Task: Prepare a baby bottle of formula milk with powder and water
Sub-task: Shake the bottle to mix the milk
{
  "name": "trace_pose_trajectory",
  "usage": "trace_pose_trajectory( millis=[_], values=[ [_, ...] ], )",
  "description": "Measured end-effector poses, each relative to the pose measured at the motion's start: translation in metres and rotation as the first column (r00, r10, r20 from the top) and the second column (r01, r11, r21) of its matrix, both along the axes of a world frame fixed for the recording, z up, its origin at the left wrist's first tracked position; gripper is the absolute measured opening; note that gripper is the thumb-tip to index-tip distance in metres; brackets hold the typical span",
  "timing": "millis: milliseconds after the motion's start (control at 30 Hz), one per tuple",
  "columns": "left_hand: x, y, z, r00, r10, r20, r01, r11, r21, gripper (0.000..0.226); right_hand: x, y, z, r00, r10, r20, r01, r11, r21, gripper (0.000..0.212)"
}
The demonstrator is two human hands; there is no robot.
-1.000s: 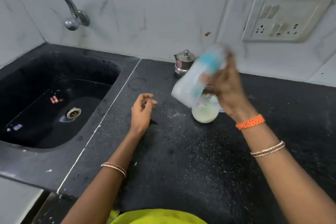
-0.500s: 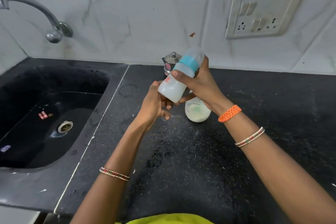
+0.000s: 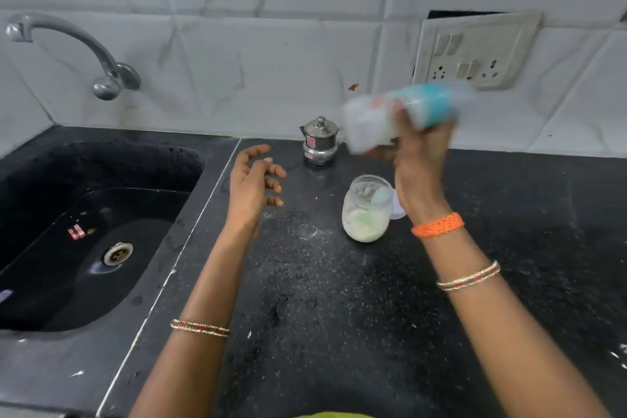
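A: Right hand up at about two o'clock of the picture, wrapped round the baby bottle. Bottle tipped almost flat, blue collar end toward three o'clock, base toward nine, all smeared by motion blur. Pale, milky inside, as far as the blur allows.

B: And the left hand?

A: Loose above the black worktop, near dead centre. Fingers spread and half curled, holding nothing, well apart from the bottle.

B: Anything under that bottle?

A: Small clear jar, lid off, standing upright on the worktop just at seven o'clock of the right wrist. White powder coating the inside, a greenish scoop lying down in it. Something pale peeking out behind the jar at three o'clock, half hidden by the wrist; can't tell what.

B: Further back?

A: Little steel pot with lid, against the wall tiles at twelve o'clock of the jar, red label on the front. Close to the bottle's base in the picture, not touching.

B: Over at nine o'clock?

A: Dark sink, drain showing, steel tap curving out from the wall above it. Socket plate on the tiles at one o'clock, just behind the bottle's top end.

B: Wrists?

A: Orange band plus thin bangles on the right, beaded bangles on the left. White specks scattered over the worktop round the jar.
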State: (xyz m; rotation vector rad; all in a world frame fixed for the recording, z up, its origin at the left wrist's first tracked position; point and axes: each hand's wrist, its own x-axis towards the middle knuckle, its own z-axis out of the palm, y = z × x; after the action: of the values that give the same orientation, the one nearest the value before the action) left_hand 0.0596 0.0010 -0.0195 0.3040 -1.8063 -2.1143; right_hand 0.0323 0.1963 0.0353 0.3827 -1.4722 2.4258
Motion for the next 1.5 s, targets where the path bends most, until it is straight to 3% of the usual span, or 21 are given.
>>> trace_pose_trajectory(
  millis=[67,100,167,233,367,500,533,667,800,833,900,967,1067,1100,1167,1233,1267,1333,1367,1433,1500],
  values=[
    [0.000,0.005,0.001,1.000,-0.029,-0.001,0.029,0.999,-0.023,0.027,0.009,0.003,0.001,0.975,0.223,-0.003,-0.203,0.893,0.402,0.061],
    [0.000,0.006,0.001,0.999,-0.046,-0.007,0.046,0.998,-0.035,0.028,0.011,0.005,0.001,0.972,0.233,-0.013,-0.204,0.876,0.436,0.063],
    [0.001,0.007,0.004,0.997,-0.069,-0.029,0.068,0.997,-0.045,0.028,0.007,0.006,0.012,0.998,0.050,-0.029,-0.047,0.994,0.099,0.054],
    [0.002,0.007,0.004,0.998,-0.057,-0.031,0.056,0.998,-0.028,0.027,0.000,0.010,0.012,0.999,-0.036,0.013,0.038,0.964,-0.263,0.040],
    [0.002,0.010,0.008,0.997,-0.079,-0.026,0.078,0.995,-0.061,0.026,0.014,0.012,-0.003,0.960,0.257,0.113,-0.278,0.931,0.238,0.055],
    [0.002,0.004,0.011,0.995,-0.072,-0.063,0.070,0.997,-0.031,0.024,0.002,0.014,0.002,0.993,0.059,0.100,-0.027,0.956,-0.291,0.047],
    [0.002,0.004,0.009,0.996,-0.065,-0.059,0.064,0.998,-0.021,0.024,0.001,0.010,0.000,0.994,0.045,0.103,-0.015,0.959,-0.282,0.048],
    [-0.002,0.007,0.010,0.997,-0.077,-0.024,0.075,0.995,-0.063,0.026,0.023,-0.013,-0.018,0.987,0.147,0.066,-0.156,0.973,0.169,0.069],
    [0.002,0.001,0.011,0.995,-0.089,-0.054,0.086,0.995,-0.041,0.024,0.007,-0.019,-0.008,0.987,0.005,0.161,0.045,0.951,-0.305,0.061],
    [0.004,-0.001,0.009,0.995,-0.083,-0.047,0.082,0.996,-0.041,0.024,0.001,-0.016,-0.008,0.985,0.055,0.164,-0.009,0.962,-0.272,0.064],
    [0.004,-0.003,0.009,0.996,-0.081,-0.024,0.079,0.995,-0.067,0.023,0.002,-0.011,-0.009,0.970,0.200,0.141,-0.219,0.967,0.131,0.063],
    [0.002,-0.005,0.012,0.995,-0.100,-0.013,0.098,0.991,-0.090,0.022,0.003,-0.006,-0.013,0.977,0.181,0.113,-0.208,0.928,0.309,0.064],
    [0.002,-0.006,0.014,0.989,-0.146,-0.034,0.143,0.986,-0.087,0.019,-0.004,-0.009,-0.011,0.987,-0.011,0.160,0.049,0.972,-0.232,0.057],
    [0.003,-0.005,0.014,0.988,-0.150,-0.034,0.147,0.986,-0.078,0.018,-0.005,-0.010,-0.013,0.985,-0.033,0.172,0.080,0.959,-0.271,0.057],
    [0.004,-0.002,0.014,0.987,-0.160,-0.020,0.157,0.984,-0.084,0.018,-0.003,-0.005,-0.012,0.985,0.122,0.119,-0.136,0.983,0.125,0.069],
    [0.002,0.000,0.013,0.984,-0.177,-0.005,0.175,0.979,-0.099,0.018,0.006,0.005,-0.013,0.954,0.289,0.084,-0.292,0.819,0.494,0.071],
    [0.002,-0.001,0.013,0.983,-0.184,-0.009,0.183,0.979,-0.096,0.018,0.003,0.010,-0.011,0.968,0.249,0.040,-0.240,0.861,0.449,0.068],
    [0.002,-0.003,0.011,0.982,-0.189,-0.024,0.187,0.980,-0.071,0.017,-0.002,0.019,0.001,1.000,0.000,0.015,-0.001,0.998,0.055,0.058],
    [0.003,-0.004,0.009,0.983,-0.183,-0.022,0.181,0.982,-0.057,0.017,-0.006,0.023,0.004,0.997,-0.077,0.019,0.079,0.992,-0.097,0.055],
    [0.003,0.000,0.009,0.984,-0.179,-0.003,0.179,0.982,-0.057,0.018,-0.006,0.020,0.002,0.999,-0.032,0.022,0.033,0.999,-0.028,0.063],
    [-0.001,0.007,0.012,0.981,-0.193,0.009,0.193,0.978,-0.078,0.021,0.007,0.009,-0.009,0.980,0.197,0.034,-0.200,0.953,0.228,0.077]
  ],
)
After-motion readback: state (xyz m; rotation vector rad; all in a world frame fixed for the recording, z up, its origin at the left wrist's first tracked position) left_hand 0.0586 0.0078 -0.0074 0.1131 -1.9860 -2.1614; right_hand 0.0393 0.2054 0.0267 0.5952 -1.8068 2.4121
